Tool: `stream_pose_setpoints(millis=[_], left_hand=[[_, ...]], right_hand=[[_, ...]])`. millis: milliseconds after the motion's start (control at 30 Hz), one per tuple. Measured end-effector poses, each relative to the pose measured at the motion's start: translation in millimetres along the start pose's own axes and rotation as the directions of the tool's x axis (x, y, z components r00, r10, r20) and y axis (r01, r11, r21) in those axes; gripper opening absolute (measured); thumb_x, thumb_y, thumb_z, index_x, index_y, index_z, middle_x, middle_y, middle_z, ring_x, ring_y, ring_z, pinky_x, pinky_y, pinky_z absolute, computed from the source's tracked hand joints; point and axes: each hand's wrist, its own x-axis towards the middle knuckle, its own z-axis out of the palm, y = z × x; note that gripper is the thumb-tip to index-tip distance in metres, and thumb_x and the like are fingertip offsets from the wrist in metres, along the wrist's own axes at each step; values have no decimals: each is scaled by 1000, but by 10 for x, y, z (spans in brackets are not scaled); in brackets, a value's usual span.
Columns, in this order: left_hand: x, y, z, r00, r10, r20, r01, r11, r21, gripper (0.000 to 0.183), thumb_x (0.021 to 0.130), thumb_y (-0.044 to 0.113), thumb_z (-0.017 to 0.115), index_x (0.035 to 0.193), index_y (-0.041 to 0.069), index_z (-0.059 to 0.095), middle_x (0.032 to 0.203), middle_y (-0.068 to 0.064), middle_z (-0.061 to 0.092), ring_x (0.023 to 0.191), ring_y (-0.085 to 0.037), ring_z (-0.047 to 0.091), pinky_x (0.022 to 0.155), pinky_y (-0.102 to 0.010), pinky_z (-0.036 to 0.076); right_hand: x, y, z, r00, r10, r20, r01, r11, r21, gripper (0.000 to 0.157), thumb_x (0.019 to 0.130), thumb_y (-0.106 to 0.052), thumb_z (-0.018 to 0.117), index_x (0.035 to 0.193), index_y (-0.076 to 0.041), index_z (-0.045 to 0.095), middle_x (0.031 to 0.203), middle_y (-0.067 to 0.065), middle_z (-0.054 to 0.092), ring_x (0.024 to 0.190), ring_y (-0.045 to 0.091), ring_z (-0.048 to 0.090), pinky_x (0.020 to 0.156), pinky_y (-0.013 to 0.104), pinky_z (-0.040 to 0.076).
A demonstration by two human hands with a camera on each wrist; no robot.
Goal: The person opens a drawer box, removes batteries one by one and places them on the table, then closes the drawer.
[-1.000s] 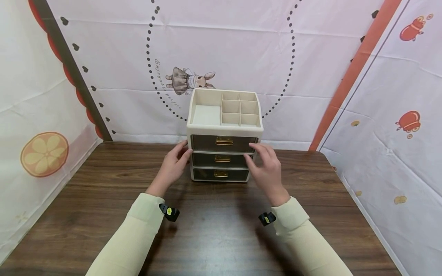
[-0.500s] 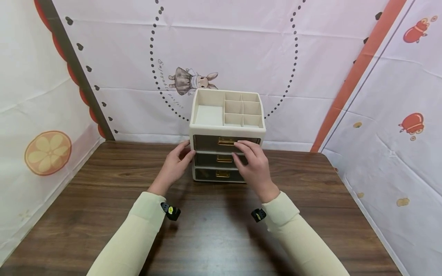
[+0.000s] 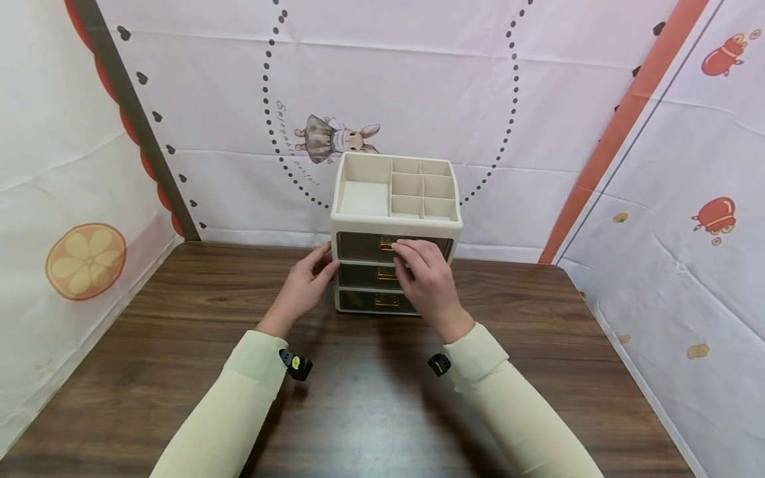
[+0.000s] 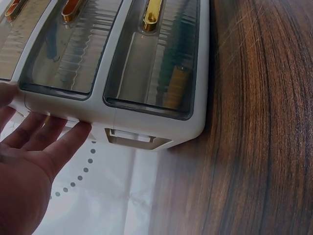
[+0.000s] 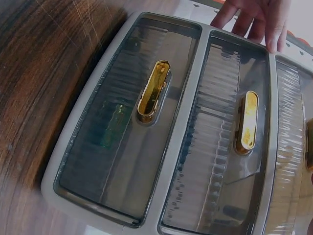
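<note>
Bright, even light is recorded in the head view; a pale sheen is noted on the tabletop (image 3: 364, 425), soft shadows beside the sleeves (image 3: 224, 398). Dimmer wrist views are marked by streaked reflections across the drawer fronts (image 5: 208, 127).

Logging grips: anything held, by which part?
The left hand touches one side of the cream, boxy plastic drawer unit; whether the right hand pinches its top oblong gold handle is unclear.

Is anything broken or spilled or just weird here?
Nothing looks broken or spilled: the drawer organizer stands upright with its drawers shut. The one odd thing is the bunny printed on the cloth behind it: it lies sideways, feet toward the picture's left, instead of standing up.
</note>
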Motion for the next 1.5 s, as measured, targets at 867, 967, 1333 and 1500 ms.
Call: stream_pose_setpoints(millis=[867, 967, 1333, 1500], left_hand=[[5, -7, 9, 1000, 11, -4, -11, 1000, 18, 56, 101, 39, 50, 151, 17, 36, 130, -16, 61, 119, -27, 60, 93, -43, 52], [8, -12, 14, 1000, 16, -10, -16, 1000, 16, 56, 101, 38, 50, 150, 17, 36, 128, -16, 61, 118, -27, 60, 92, -43, 52], [4, -54, 18, 999, 30, -18, -30, 999, 13, 52, 101, 35, 50, 149, 19, 38, 123, -15, 63, 113, -26, 62, 91, -43, 53], [1, -52, 10, 999, 38, -22, -38, 999, 9, 50, 102, 29, 50, 149, 16, 39, 121, -15, 64, 110, -26, 64, 89, -42, 53]], right_hand=[[97, 77, 90, 987, -140, 77, 155, 957, -246, 19, 87, 1, 63, 103, -4, 70, 98, 9, 67, 91, 25, 60, 86, 32, 50], [102, 79, 99, 987, -136, 83, 153, 955, -252, 19, 88, 1, 61, 103, -4, 70, 97, 9, 66, 90, 25, 60, 86, 32, 50], [90, 44, 89, 987, -150, 64, 161, 959, -232, 18, 85, 3, 62, 100, -3, 70, 94, 10, 65, 86, 25, 59, 82, 32, 50], [77, 1, 57, 985, -158, 66, 169, 958, -230, 19, 86, 3, 60, 101, -3, 70, 94, 10, 65, 86, 25, 59, 82, 32, 51]])
